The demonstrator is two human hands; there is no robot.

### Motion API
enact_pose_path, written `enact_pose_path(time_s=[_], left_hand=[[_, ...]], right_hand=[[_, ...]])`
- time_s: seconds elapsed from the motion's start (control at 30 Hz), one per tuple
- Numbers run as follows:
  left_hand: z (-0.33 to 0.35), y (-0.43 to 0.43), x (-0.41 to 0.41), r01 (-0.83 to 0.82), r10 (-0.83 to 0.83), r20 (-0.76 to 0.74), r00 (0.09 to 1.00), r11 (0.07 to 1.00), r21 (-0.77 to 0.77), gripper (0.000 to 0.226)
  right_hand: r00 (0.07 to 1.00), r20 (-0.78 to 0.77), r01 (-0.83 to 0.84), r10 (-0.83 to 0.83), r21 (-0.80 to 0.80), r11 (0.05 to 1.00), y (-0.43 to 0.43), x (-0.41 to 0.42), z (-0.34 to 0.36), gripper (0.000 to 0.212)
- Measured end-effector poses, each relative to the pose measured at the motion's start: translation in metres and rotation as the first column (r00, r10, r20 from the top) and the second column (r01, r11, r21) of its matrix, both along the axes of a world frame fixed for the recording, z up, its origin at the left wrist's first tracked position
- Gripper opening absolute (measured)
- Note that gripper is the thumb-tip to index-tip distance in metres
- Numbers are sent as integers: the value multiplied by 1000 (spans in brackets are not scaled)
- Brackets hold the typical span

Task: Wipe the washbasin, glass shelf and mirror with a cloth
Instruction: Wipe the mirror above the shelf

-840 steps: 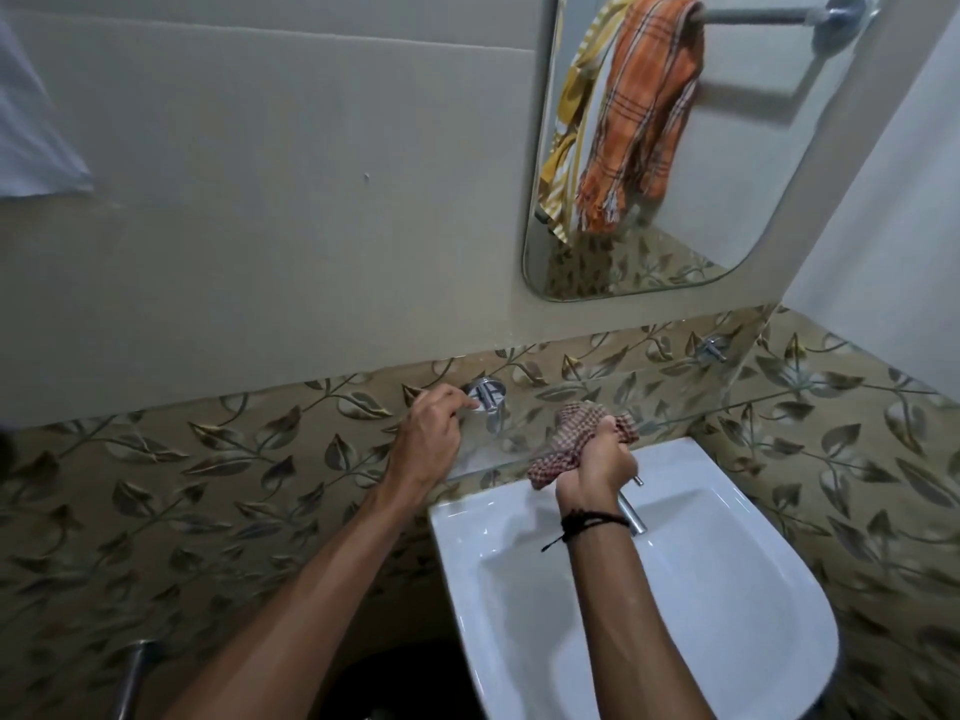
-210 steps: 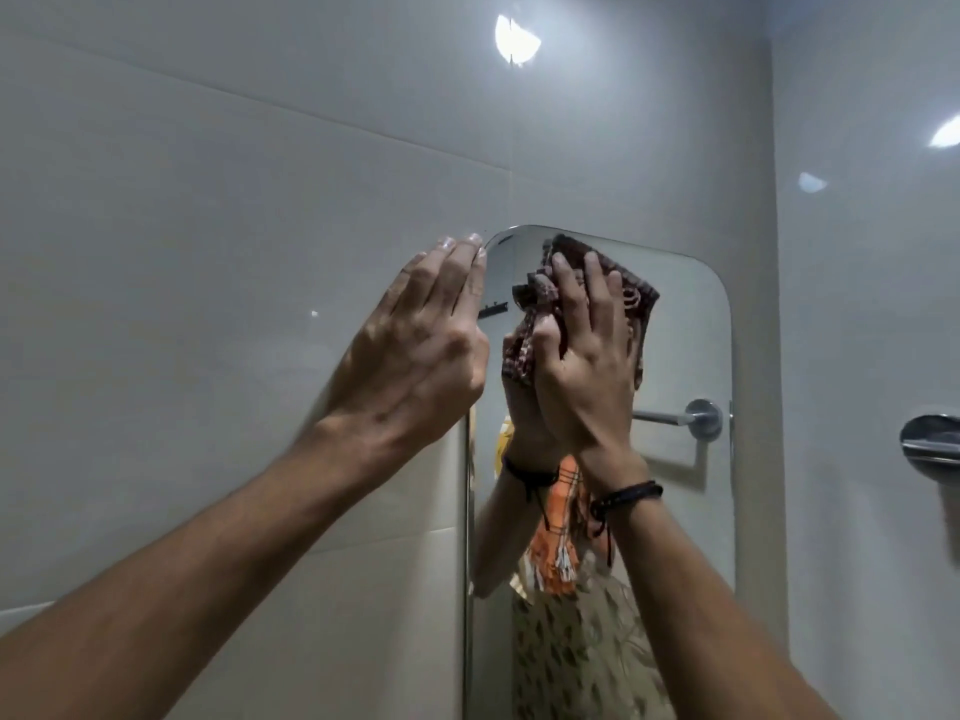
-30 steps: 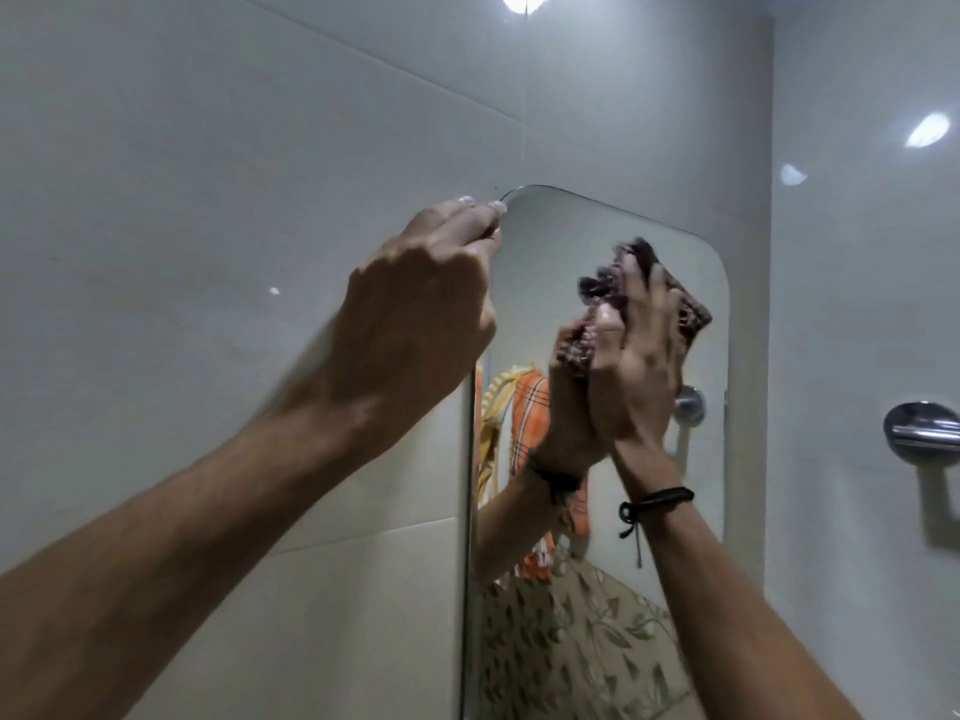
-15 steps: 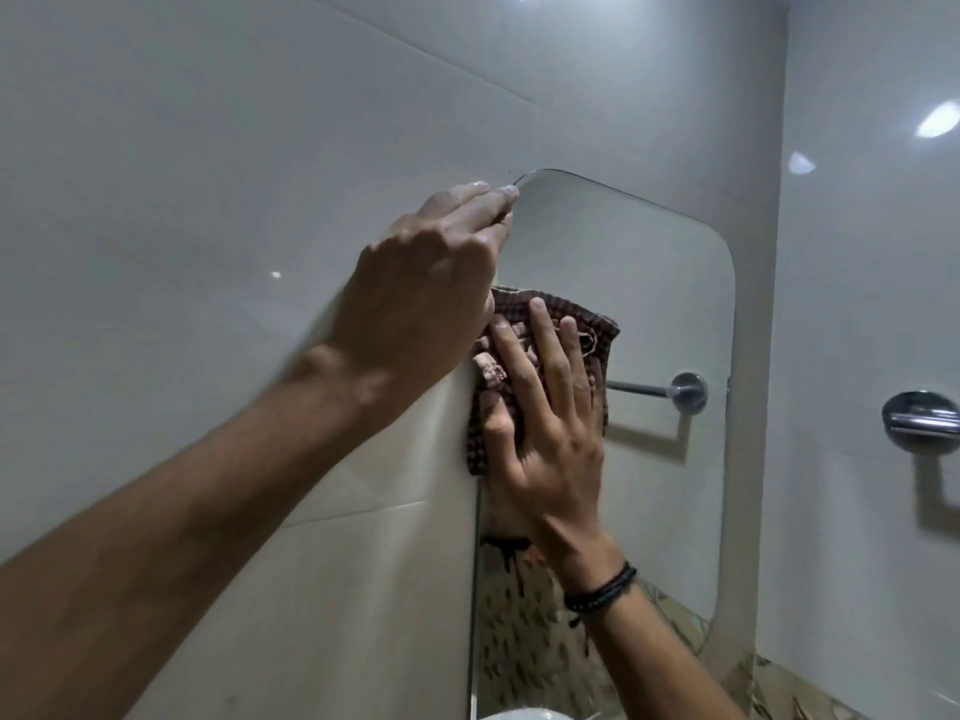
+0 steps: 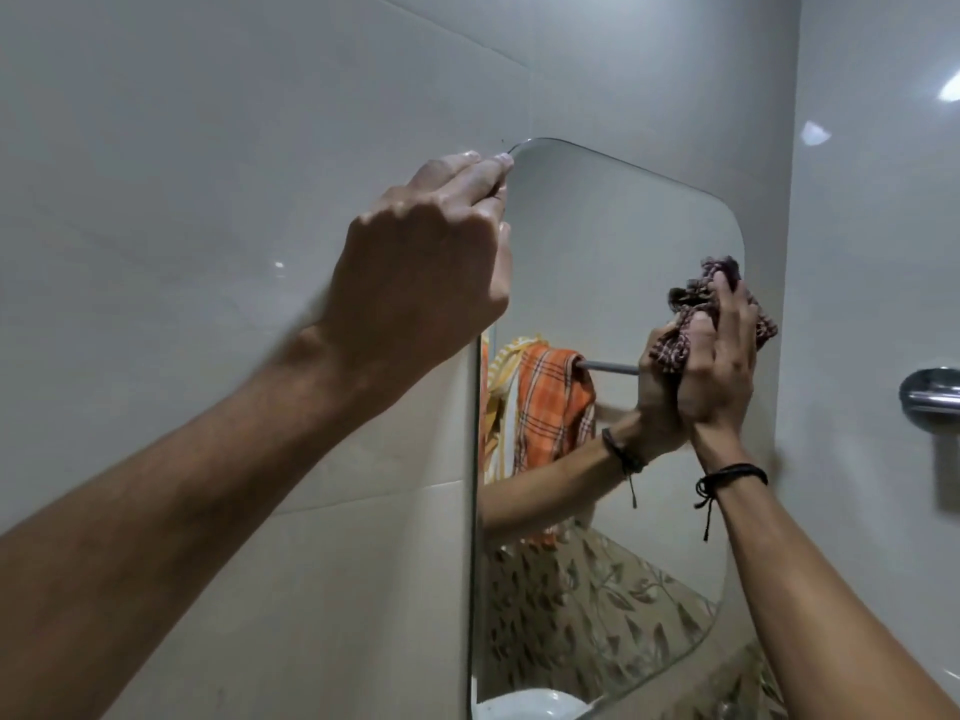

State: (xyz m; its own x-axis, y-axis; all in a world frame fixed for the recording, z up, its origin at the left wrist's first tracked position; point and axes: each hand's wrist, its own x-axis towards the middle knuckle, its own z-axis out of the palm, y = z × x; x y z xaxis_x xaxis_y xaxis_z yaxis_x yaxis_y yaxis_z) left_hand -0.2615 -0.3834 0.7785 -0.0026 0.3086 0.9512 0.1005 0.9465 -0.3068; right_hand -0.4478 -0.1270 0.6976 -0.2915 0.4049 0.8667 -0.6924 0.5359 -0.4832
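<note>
Writing: none readable on cloth, mirror or wall; no brand or label in sight.
Left hand: curled shut at mirror's top-left corner, knuckles toward camera, fingertips on the left edge near the rounded corner; forearm runs up from lower left. Can't tell if fingers hook behind the glass.
Wall: pale glossy tiles, L of mirror and above it; light glints on them.
Mirror: tall, long axis vertical, rounded corners, flat on wall, seen at an angle from the left.
Reflection: orange check towel w/ a yellow striped one beside it, both hung on a rail; leaf-pattern tiles below; the right arm mirrored w/ its wristband.
Basin: white rim only, reflected at mirror's bottom edge.
Cloth: brown-and-white check, bunched into a wad, pressed to glass at mirror's right edge, about mid-height.
Right hand: closed round the cloth, fingers pointing up, palm to glass; dark cord band on wrist. Hand covers most of the wad and meets its own reflection.
Fitting: chrome, on right wall, well apart from mirror, cut by frame edge.
</note>
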Motion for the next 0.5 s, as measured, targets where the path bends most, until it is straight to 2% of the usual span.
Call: enact_pose_path(time_s=[0.1,0.27,0.4,0.5], left_hand=[[1,0,1,-3,4,-15,1000,1000,7,40],[-1,1,-1,-14,14,-40,999,1000,2,40],[-1,2,-3,-11,11,-52,999,1000,2,38],[-1,3,-3,-16,16,-63,998,1000,-1,39]], right_hand=[[998,60,-18,23,-94,995,0,0,-3,56],[973,224,44,49,-390,920,-20,12,-18,54],[965,260,60,43,-377,924,-44,30,-21,56],[983,180,27,19,-249,968,-66,52,-19,58]])
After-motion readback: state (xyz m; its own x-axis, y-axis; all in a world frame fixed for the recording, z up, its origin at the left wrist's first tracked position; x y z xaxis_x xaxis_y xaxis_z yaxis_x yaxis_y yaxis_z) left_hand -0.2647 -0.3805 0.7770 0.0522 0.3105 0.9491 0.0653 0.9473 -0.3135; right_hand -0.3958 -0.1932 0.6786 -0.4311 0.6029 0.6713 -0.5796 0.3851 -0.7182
